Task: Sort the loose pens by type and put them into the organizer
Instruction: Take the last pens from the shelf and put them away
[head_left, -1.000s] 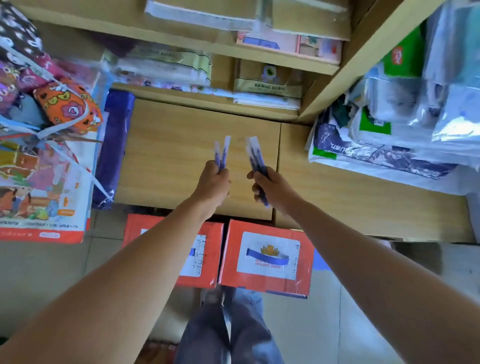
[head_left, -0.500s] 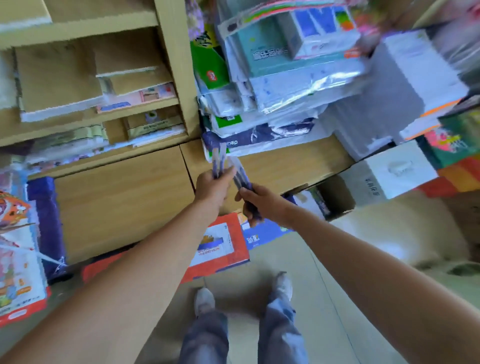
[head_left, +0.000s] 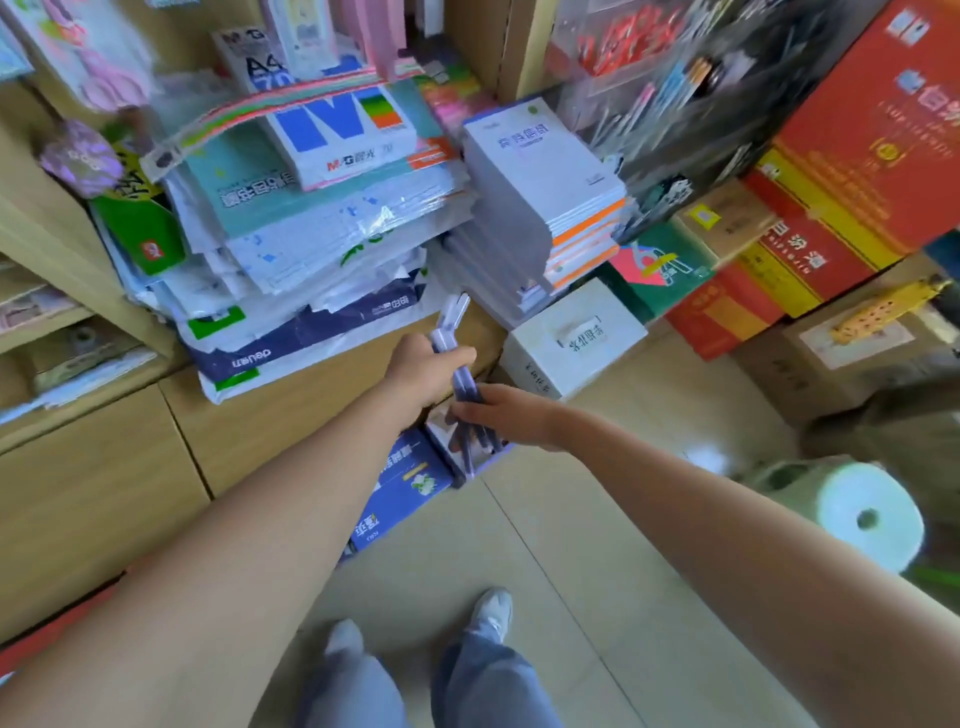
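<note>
Two grips converging, frame centre
Left hand (head_left: 423, 371) grasps upright pens (head_left: 451, 317), right hand (head_left: 506, 415) grasps lower pens (head_left: 466, 387); formerly apart, likely merging one type

Just ahead of the gripped pens (head_left: 451, 325) I see paper packs (head_left: 311, 270) and a notebook stack (head_left: 540, 208) blocking; white box (head_left: 571, 343) near right; floor (head_left: 597, 545) behind is passable.

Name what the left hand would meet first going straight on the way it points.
Probably the notebook stack, just beyond the pens in the left hand; depth is unclear.
</note>
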